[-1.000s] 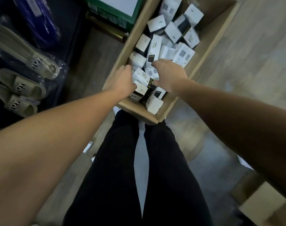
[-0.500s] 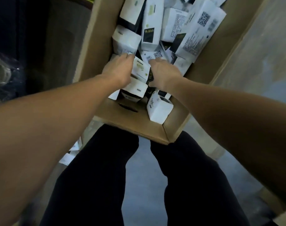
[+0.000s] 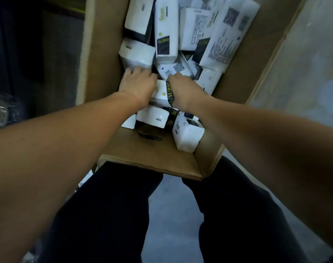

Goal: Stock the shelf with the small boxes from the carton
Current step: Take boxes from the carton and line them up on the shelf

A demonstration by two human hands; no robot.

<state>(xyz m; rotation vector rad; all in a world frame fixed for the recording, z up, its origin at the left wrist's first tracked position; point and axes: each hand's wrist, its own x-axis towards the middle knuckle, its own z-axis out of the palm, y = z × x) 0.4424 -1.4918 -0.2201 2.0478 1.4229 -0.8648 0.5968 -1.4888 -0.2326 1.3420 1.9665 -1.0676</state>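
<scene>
Both hands deep in carton (image 3: 97,54), centre frame: left hand (image 3: 138,85) and right hand (image 3: 182,92) flank one white box (image 3: 161,92), fingers hidden, grip unclear. Should squeeze it evenly, lift straight so neighbouring small boxes (image 3: 166,35) don't snag.

small boxes (image 3: 165,44) heaped in the carton (image 3: 101,54), both hands (image 3: 137,84) side by side among them
</scene>
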